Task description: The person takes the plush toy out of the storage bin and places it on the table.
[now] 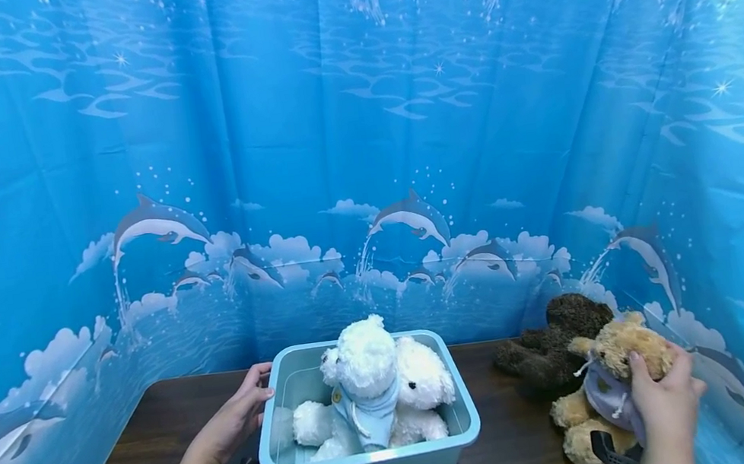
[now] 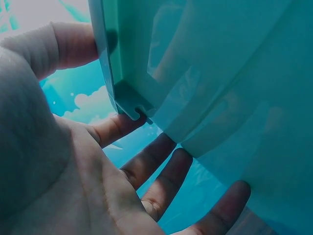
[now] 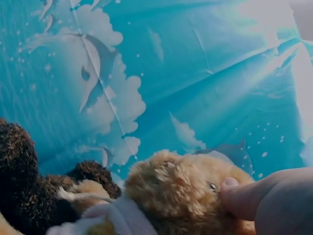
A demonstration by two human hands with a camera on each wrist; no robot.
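Observation:
My left hand (image 1: 247, 403) is at the left side of a pale blue plastic bin (image 1: 371, 463). In the left wrist view the thumb (image 2: 73, 46) hooks over the rim, while the other fingers (image 2: 161, 156) spread against the outer wall. Inside the bin sit two white plush toys: a teddy bear (image 1: 367, 359) in a light blue outfit and another plush animal (image 1: 423, 375) with dark eyes. On the right, my right hand (image 1: 666, 394) grips the head of a tan teddy bear (image 1: 616, 350) in a pale lilac garment. Its thumb presses beside the bear's eye.
A dark brown plush toy (image 1: 553, 345) lies right behind the tan bear on the dark wooden table (image 1: 160, 432). A blue dolphin-print curtain (image 1: 308, 155) hangs around the table's back and sides.

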